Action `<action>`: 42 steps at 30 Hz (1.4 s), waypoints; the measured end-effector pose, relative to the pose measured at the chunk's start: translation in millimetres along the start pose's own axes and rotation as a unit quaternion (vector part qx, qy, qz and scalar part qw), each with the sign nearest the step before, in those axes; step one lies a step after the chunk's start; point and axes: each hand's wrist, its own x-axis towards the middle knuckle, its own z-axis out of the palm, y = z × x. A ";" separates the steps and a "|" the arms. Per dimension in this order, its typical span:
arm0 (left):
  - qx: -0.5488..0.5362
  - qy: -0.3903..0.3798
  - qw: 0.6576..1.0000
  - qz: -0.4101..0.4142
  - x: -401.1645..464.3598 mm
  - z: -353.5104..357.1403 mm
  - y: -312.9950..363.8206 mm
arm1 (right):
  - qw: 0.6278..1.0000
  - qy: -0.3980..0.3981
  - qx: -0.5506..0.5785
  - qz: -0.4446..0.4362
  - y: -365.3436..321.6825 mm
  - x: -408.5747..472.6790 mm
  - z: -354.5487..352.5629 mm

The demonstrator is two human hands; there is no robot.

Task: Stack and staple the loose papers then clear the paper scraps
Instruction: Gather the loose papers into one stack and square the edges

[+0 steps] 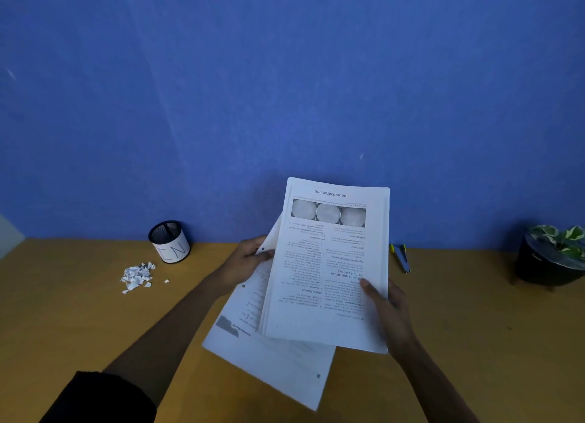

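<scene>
I hold a bundle of printed white papers (329, 264) raised above the wooden table (79, 327), its text upside down to me. My right hand (384, 308) grips the bundle's right edge, thumb on the top page. My left hand (247, 259) holds the left edge where a lower sheet sticks out. More loose sheets (278, 356) lie skewed under the bundle; whether they rest on the table or hang from my left hand is unclear. A small heap of white paper scraps (137, 277) lies on the table at the left. A blue and yellow stapler (401, 258) lies by the wall, right of the papers.
A black mesh pen cup (170, 241) with a white label stands by the wall, just behind the scraps. A dark pot with a green and white plant (552, 258) sits at the far right. A blue wall (285, 90) closes off the table's back edge.
</scene>
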 end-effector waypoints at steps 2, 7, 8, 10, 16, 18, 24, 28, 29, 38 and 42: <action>-0.069 0.031 0.997 -0.022 -1.4 4.3 4.9 | 1.000 -0.002 0.001 0.000 -1.2 -0.8 0.9; -0.168 0.052 0.983 -0.052 -6.9 14.8 13.7 | 1.000 -0.009 0.000 -0.002 -5.5 -2.0 2.4; -0.176 0.055 0.981 -0.054 -8.2 16.7 14.6 | 1.000 -0.011 -0.001 -0.002 -5.9 -1.7 2.5; -0.192 0.059 0.978 -0.056 -10.5 20.0 15.4 | 1.000 -0.019 -0.001 -0.005 -7.3 -0.9 2.9; -0.273 0.083 0.954 -0.089 -12.4 30.8 24.6 | 0.998 -0.052 -0.021 -0.040 -10.9 -5.7 10.5; -0.285 0.072 0.950 -0.103 -12.8 31.5 28.6 | 0.997 -0.036 -0.035 -0.051 -11.0 -6.4 13.6; -0.280 0.058 0.955 -0.080 -20.3 32.3 34.0 | 0.996 -0.002 -0.039 -0.085 -15.3 -4.4 19.4; -0.195 0.029 0.977 -0.084 -23.4 35.4 28.8 | 0.993 0.004 -0.071 -0.091 -12.7 -1.9 23.0; -0.185 0.032 0.978 -0.085 -24.3 36.1 26.7 | 0.993 0.007 -0.074 -0.090 -11.5 -2.4 24.6; -0.177 0.067 0.979 -0.075 -32.1 49.8 1.1 | 0.993 0.016 -0.071 -0.094 -9.4 -0.7 38.1; -0.188 0.091 0.975 -0.070 -33.7 51.1 -3.7 | 0.992 0.011 -0.081 -0.096 -8.5 0.7 40.1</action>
